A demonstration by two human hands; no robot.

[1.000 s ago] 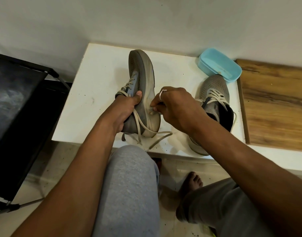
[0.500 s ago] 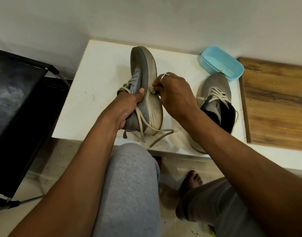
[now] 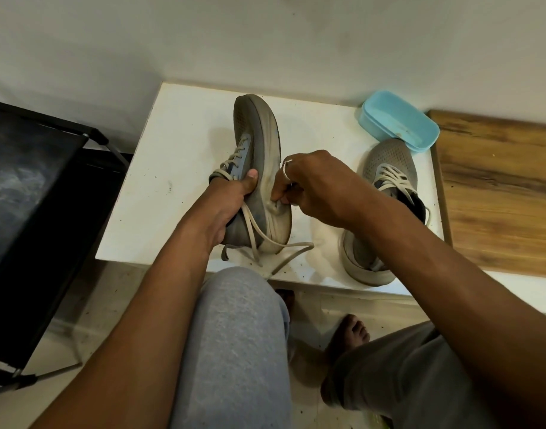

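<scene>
head view: I log one grey mesh sneaker (image 3: 259, 144) on its side over the white table (image 3: 160, 187), scuffed rubber sole facing 3 o'clock, flat laces trailing to 6.
left hand (image 3: 231, 205): curled round the sneaker's collar.
right hand (image 3: 315, 187): fingertips pinch a pale scrap (image 3: 276, 206) against the sole edge.
3 o'clock: second sneaker (image 3: 386, 168), upright; blue plastic tub (image 3: 398, 125) behind.

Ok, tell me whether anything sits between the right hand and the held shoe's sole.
Only the small whitish wad that the right hand pinches lies against the sole edge of the held shoe. The left hand grips the upper on the far side; the loose laces hang lower, clear of that spot.
</scene>
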